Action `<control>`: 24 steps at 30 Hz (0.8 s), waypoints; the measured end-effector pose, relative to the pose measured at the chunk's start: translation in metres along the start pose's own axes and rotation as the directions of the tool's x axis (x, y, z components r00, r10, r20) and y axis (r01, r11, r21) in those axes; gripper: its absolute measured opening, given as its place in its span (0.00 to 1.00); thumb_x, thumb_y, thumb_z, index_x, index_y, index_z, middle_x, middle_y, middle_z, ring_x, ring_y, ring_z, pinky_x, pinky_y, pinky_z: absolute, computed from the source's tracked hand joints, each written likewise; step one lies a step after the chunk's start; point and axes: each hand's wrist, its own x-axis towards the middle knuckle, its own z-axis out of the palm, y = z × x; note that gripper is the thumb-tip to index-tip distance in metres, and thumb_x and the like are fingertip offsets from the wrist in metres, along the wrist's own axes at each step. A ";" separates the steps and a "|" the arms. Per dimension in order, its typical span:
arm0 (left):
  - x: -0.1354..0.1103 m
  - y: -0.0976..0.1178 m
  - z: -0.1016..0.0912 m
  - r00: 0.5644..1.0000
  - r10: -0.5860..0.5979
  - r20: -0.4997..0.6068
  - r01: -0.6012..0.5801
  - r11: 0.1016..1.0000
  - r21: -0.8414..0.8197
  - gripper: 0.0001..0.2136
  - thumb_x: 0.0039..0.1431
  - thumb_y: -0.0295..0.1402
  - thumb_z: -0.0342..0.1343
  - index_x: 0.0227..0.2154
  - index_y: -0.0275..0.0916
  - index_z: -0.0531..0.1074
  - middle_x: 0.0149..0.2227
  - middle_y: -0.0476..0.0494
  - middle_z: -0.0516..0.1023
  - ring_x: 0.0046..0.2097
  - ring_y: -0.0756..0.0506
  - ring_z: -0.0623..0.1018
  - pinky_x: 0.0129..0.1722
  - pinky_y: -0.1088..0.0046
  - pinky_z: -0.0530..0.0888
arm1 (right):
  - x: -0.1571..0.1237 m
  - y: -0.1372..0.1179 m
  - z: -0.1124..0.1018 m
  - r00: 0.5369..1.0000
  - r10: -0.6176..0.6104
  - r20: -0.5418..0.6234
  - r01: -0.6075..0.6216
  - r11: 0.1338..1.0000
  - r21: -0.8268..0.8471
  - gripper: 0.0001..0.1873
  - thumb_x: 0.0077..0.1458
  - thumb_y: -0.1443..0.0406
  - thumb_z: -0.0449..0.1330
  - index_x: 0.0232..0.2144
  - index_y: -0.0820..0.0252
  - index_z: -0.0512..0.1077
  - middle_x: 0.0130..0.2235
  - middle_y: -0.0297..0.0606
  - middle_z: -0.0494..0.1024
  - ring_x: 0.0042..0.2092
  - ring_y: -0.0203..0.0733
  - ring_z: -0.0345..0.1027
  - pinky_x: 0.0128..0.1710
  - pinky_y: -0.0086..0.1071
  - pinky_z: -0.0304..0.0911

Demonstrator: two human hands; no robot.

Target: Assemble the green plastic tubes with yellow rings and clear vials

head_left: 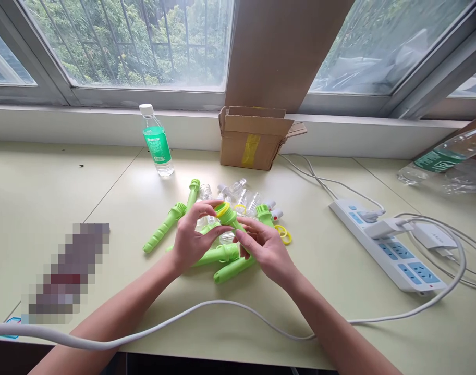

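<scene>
My right hand [266, 249] grips a green plastic tube [230, 219] by its shaft, tilted with its wide end up. My left hand [194, 234] pinches a yellow ring [222, 209] at that wide end with thumb and fingertips. Under and around the hands lie several more green tubes [165, 226], small clear plastic vials [243, 198] and loose yellow rings [283, 233] on the pale table [105, 198].
A water bottle [157, 141] with a green label stands behind the pile; an open cardboard box [253, 138] sits by the window sill. A white power strip [390, 245] with plugs lies at the right. A white cable [206, 310] crosses the front over my forearms.
</scene>
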 end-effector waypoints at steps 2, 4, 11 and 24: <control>0.001 -0.002 -0.001 1.000 0.019 -0.017 -0.018 0.999 0.049 0.16 0.49 0.28 0.67 0.36 0.39 0.65 0.47 0.39 0.76 0.49 0.42 0.78 0.47 0.58 0.78 | -0.002 0.002 0.001 0.997 -0.063 -0.052 0.056 0.990 -0.128 0.18 0.58 0.56 0.61 0.49 0.56 0.72 0.29 0.33 0.70 0.24 0.31 0.61 0.22 0.27 0.61; 0.001 -0.003 -0.001 0.999 0.027 -0.019 -0.026 0.997 0.070 0.16 0.49 0.29 0.67 0.36 0.39 0.65 0.47 0.39 0.76 0.48 0.42 0.78 0.46 0.58 0.79 | -0.003 0.005 0.001 0.993 -0.114 -0.033 0.105 0.975 -0.197 0.18 0.60 0.56 0.58 0.49 0.56 0.73 0.28 0.33 0.68 0.23 0.31 0.58 0.20 0.27 0.57; -0.001 -0.005 0.000 0.999 0.030 -0.029 -0.027 0.995 0.100 0.17 0.47 0.30 0.69 0.35 0.39 0.66 0.44 0.40 0.77 0.46 0.43 0.79 0.43 0.61 0.79 | -0.004 0.008 0.002 0.996 -0.079 0.039 0.083 0.989 -0.122 0.17 0.63 0.55 0.54 0.46 0.58 0.73 0.26 0.30 0.66 0.20 0.29 0.56 0.17 0.25 0.53; 0.002 -0.007 -0.003 0.998 0.058 0.010 -0.059 0.994 0.089 0.19 0.46 0.31 0.69 0.36 0.39 0.64 0.42 0.40 0.77 0.45 0.44 0.79 0.42 0.64 0.79 | -0.003 0.005 0.004 0.985 0.045 0.165 -0.078 0.977 0.197 0.17 0.64 0.54 0.52 0.30 0.60 0.66 0.23 0.32 0.73 0.14 0.28 0.58 0.11 0.22 0.50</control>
